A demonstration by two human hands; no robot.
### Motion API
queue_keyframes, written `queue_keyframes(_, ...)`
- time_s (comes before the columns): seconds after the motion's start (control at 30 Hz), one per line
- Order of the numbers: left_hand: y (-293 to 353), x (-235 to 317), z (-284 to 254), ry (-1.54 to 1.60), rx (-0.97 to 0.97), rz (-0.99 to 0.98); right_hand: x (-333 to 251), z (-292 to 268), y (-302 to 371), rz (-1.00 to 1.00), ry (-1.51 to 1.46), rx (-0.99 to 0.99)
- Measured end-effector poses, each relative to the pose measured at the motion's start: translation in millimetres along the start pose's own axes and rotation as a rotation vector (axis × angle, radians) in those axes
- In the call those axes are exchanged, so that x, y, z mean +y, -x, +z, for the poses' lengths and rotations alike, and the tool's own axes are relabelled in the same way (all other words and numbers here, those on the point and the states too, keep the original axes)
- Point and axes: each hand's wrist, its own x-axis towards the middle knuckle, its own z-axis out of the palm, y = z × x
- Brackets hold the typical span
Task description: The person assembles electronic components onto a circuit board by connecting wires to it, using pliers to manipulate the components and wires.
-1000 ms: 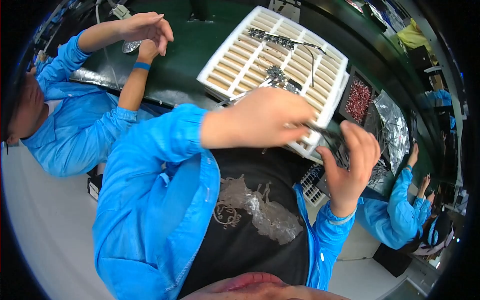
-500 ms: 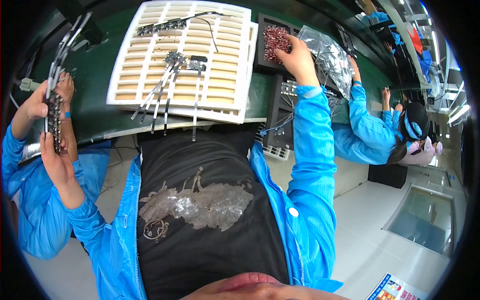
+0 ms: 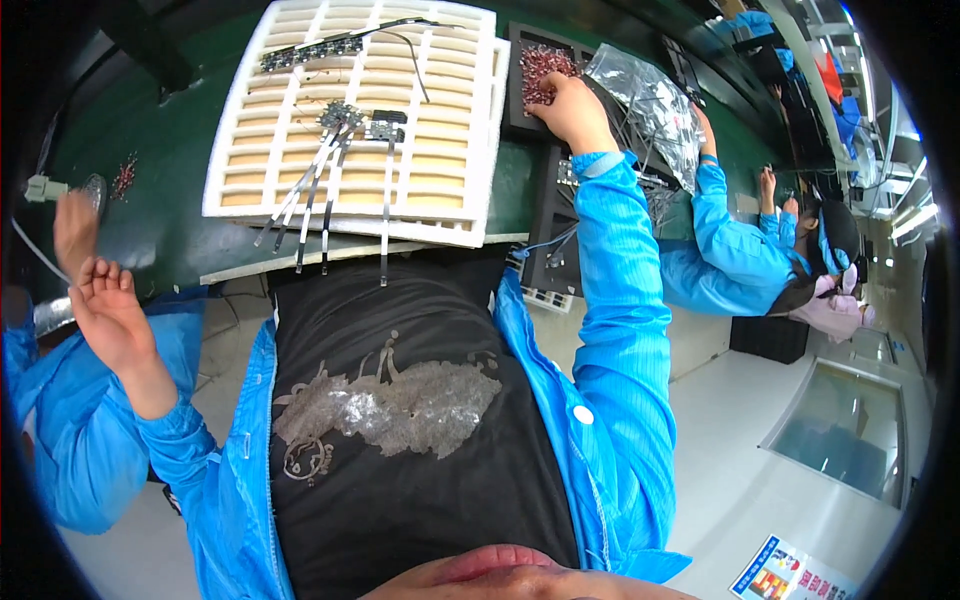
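My left hand point(image 3: 115, 315) is held out at the left, palm up, with its fingers stretched and nothing in it. Just beyond it is a co-worker's hand point(image 3: 75, 235), blurred. At the right, my right hand point(image 3: 578, 112) reaches into a black tray point(image 3: 515, 120) of small red parts point(image 3: 545, 65). Its fingers are bent down into the pile, thumb close by; the fingertips are partly hidden. In front of me, a white slotted foam tray point(image 3: 250, 190) bears a strip of circuit boards point(image 3: 310, 55) and a cluster of small boards point(image 3: 340, 118) with flat leads hanging over its near edge.
A clear plastic bag point(image 3: 650, 105) lies right of the red parts. A second black tray point(image 3: 545, 225) with wired parts sits nearer. Loose red parts point(image 3: 125, 175) lie on the green table point(image 3: 175, 215) at the left. Another co-worker's blue sleeve point(image 3: 720, 235) is at the right.
The strip of circuit boards between my left hand and the co-worker's hand has left my left hand and is out of sight. My right hand has shifted slightly left, its fingers drawn in.
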Motion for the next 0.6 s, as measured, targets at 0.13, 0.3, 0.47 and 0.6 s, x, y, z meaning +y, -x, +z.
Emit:
queue_keyframes(0.13, 6.6, -27.3, 63.6, -0.115, -0.136, 0.085, 12.3, -4.1, -2.4, 0.059, -0.101, 0.009)
queue_keyframes(0.3, 28.6, -46.3, 170.8, -0.324, -0.546, 0.072, 20.8, -6.3, 2.0, 0.080, -0.294, 0.060)
queue_keyframes(0.47, 20.1, -62.9, 245.6, -0.502, -0.900, -0.065, 26.5, -6.8, -2.7, 0.093, -0.369, 0.226)
queue_keyframes(0.6, 19.5, -93.8, 306.2, -0.670, -1.081, -0.079, 23.0, -7.6, -7.3, 0.105, -0.408, 0.316)
